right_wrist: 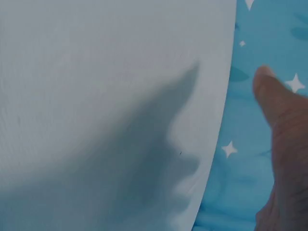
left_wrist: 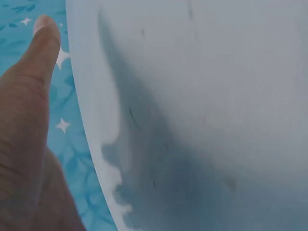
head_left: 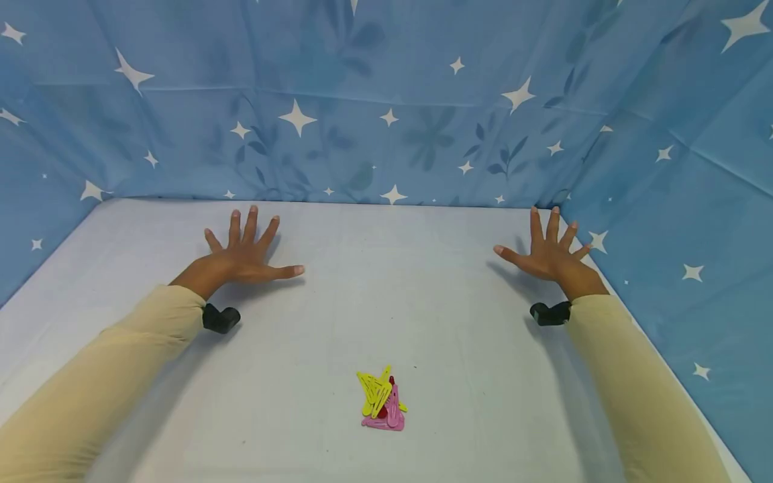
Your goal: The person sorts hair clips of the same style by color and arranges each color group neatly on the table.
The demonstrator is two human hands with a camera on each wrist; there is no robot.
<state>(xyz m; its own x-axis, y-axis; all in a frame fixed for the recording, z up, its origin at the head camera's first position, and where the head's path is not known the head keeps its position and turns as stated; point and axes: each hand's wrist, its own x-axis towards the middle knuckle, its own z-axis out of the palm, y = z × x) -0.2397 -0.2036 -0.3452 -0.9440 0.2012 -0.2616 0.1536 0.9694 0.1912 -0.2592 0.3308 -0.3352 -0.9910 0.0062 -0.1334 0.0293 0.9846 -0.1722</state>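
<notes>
A small pile of hair clips lies on the white table near its front middle: yellow hair clips (head_left: pixel 376 392) on top, pink hair clips (head_left: pixel 392 412) beneath and beside them, and bits of dark red among them. My left hand (head_left: pixel 241 258) is spread above the far left of the table, fingers straight and holding nothing. On the far right my right hand (head_left: pixel 548 256) is spread the same way, also holding nothing. Both hands are well apart from the clips. Each wrist view shows a thumb and the hand's shadow, but no clips.
The white table (head_left: pixel 435 288) carries a few tiny dark specks. A blue curtain (head_left: pixel 362 134) with white stars hangs along the back and the sides. Dark wrist cameras (head_left: pixel 221 318) are strapped beneath both sleeves.
</notes>
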